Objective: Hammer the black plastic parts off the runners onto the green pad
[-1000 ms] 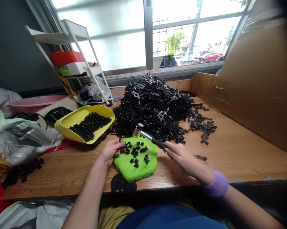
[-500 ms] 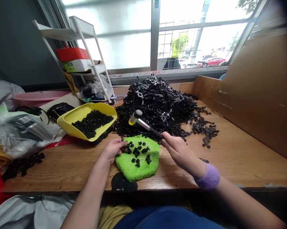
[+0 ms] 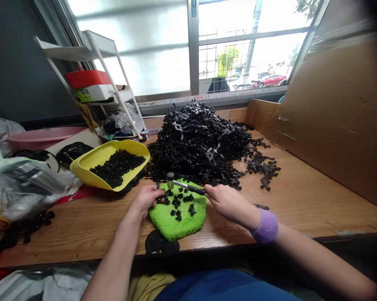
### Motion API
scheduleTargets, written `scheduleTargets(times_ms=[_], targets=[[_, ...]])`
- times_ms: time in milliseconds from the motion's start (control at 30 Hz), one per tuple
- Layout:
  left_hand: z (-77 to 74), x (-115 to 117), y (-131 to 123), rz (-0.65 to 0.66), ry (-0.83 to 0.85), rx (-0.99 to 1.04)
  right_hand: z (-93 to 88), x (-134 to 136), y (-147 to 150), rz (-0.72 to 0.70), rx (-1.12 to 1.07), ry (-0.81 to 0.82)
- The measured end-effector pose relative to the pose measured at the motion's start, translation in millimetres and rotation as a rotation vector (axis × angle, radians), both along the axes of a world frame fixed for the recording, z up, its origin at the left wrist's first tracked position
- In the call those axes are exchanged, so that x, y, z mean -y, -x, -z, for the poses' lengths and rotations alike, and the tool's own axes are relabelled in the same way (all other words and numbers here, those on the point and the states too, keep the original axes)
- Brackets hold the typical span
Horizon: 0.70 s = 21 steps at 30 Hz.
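My right hand [image 3: 227, 201] grips the black handle of a small hammer [image 3: 183, 184]. The hammer's head is down at the upper left part of a fuzzy green cloth [image 3: 166, 225], close to my left fingertips. My left hand [image 3: 146, 200] is closed in a pinch on a small black plastic part [image 3: 161, 197] at the cloth's left edge; the fingers partly hide it. Several small black pieces [image 3: 176, 202] lie scattered over the cloth. Behind the cloth rises a large heap of black plastic parts [image 3: 197, 142].
A yellow scoop-shaped tray [image 3: 81, 169] with many small black pieces stands at the left. Further left are a plastic bag [image 3: 28, 179] and a white shelf rack [image 3: 119, 98]. A cardboard sheet [image 3: 342, 121] borders the right side. A flat black disc [image 3: 161, 242] lies at the table's front edge.
The hammer's head has come down from above the heap to the cloth beside my left fingers. My left hand keeps its pinch. The whole view has shifted slightly.
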<state>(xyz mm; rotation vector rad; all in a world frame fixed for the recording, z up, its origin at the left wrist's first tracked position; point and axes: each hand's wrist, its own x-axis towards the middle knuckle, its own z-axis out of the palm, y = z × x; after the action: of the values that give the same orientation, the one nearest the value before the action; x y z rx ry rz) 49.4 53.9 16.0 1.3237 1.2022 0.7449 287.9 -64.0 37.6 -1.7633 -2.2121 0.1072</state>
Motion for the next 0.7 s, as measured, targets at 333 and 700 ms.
scheduleTargets(times_ms=[333, 700], targets=[[0.0, 2, -3, -0.060, -0.047, 0.012, -2.7, 0, 2, 0.021, -0.015, 0.006], [4.4, 48, 32, -0.096, -0.107, 0.107, 7.6, 31, -41, -0.010, -0.457, 0.057]])
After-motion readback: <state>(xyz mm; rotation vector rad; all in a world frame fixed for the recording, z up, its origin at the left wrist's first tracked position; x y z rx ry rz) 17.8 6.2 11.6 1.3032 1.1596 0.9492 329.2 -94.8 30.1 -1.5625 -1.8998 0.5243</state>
